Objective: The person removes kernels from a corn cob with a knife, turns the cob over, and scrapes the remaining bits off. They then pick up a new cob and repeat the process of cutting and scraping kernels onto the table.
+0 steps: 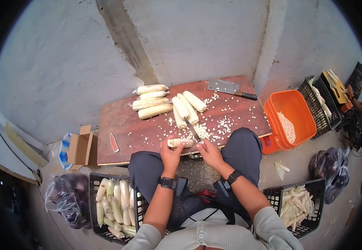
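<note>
My left hand (171, 151) is closed around a partly stripped corn cob (180, 143) at the table's near edge. Just right of it, my right hand (207, 151) grips a small knife (192, 129), its blade pointing up and left towards the whole cobs. Several peeled cobs (181, 107) lie together beyond the blade, and another group (155, 111) is stacked to their left. Loose kernels (204, 131) are scattered over the red-brown table (120, 116), thickest beyond my right hand.
A cleaver (231, 88) lies at the back right. An orange bin (291, 121) holds kernels. Crates of cobs (114, 204) and stripped cores (297, 204) flank my legs. A cardboard box (80, 149) stands left; a co-worker's hand (350, 92) shows far right.
</note>
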### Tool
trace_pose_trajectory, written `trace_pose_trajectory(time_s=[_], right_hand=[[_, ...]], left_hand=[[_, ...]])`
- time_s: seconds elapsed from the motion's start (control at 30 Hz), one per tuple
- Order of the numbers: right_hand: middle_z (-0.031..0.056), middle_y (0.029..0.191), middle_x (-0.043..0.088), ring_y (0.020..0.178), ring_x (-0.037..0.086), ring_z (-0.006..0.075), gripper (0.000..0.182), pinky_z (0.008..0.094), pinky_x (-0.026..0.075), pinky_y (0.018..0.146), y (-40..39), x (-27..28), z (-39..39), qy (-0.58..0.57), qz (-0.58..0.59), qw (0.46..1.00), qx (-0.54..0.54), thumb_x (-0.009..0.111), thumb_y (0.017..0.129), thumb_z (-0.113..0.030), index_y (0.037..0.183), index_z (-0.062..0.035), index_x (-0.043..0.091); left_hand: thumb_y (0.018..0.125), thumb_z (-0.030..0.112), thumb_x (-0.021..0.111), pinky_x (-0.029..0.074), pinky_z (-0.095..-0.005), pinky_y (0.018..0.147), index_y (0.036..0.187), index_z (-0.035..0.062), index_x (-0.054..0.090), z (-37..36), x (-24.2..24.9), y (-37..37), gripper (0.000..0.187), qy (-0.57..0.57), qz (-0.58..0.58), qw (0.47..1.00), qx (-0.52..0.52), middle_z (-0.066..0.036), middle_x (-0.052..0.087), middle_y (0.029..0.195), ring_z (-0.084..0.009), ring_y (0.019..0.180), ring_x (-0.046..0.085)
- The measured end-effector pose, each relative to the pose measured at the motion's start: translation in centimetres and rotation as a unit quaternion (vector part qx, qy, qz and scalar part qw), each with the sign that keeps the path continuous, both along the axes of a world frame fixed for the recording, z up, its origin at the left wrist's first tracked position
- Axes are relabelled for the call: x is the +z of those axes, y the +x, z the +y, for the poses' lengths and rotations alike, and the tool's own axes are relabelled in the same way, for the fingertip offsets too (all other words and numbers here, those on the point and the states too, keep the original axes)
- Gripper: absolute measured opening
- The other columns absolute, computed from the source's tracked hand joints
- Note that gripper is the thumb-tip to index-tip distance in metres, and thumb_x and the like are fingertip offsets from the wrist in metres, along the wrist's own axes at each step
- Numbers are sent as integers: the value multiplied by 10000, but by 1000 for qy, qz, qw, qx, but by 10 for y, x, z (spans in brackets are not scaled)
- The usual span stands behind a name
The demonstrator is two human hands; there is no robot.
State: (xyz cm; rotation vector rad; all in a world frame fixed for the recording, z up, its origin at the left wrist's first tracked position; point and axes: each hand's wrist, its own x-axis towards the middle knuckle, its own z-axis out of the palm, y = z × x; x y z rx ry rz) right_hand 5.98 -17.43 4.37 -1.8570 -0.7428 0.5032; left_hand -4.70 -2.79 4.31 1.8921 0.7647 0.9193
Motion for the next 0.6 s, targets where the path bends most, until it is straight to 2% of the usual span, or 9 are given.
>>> trace_pose_trajectory(time_s=[0.07, 0.17, 0.27, 0.37, 0.47, 0.6], right_hand=[[194, 737, 604, 708, 601, 382, 308, 449, 441, 622, 2, 10, -7, -13, -21, 1000, 10, 523, 934, -307, 1045, -20, 522], [208, 781, 622, 742, 607, 406, 308, 481, 450, 635, 4, 16, -14, -8, -64, 997, 36, 494, 945, -305, 1091, -35, 527], [207, 794, 623, 740, 606, 410, 290, 498, 449, 628, 5, 14, -15, 4, -117, 991, 59, 482, 950, -297, 1100, -53, 528], [197, 802, 624, 731, 608, 402, 274, 499, 450, 617, 9, 23, -14, 21, -147, 985, 86, 479, 952, -288, 1095, -59, 525], [185, 805, 627, 728, 611, 390, 265, 489, 456, 611, 18, 37, -9, 22, -155, 981, 113, 478, 953, -277, 1084, -51, 521], [173, 798, 631, 731, 614, 373, 257, 478, 459, 604, 28, 39, -3, 37, -157, 981, 111, 483, 951, -268, 1060, -38, 519]], left_hand=[[751, 219, 792, 480, -338, 798, 1125, 15, 580, -2, 2, 3, 477, 45, 13, 999, 13, -141, 540, 1057, -243, 890, 577], [771, 203, 769, 476, -324, 812, 1169, 22, 555, -13, 27, 5, 487, -31, 7, 999, -24, -141, 524, 1076, -240, 888, 572], [782, 189, 754, 482, -314, 782, 1180, 24, 544, -3, 10, 5, 479, 60, 5, 997, -55, -132, 513, 1071, -225, 854, 575], [779, 187, 759, 485, -307, 756, 1152, 13, 554, -2, 14, 8, 459, -5, 7, 998, -67, -115, 523, 1026, -210, 829, 576], [777, 192, 765, 488, -298, 736, 1117, 0, 566, 7, 22, 9, 438, 99, 97, 989, -59, -98, 538, 980, -188, 826, 576], [735, 133, 803, 500, -256, 650, 1058, -6, 586, 12, 27, 19, 413, 21, 30, 992, -117, -69, 533, 942, -134, 750, 590]])
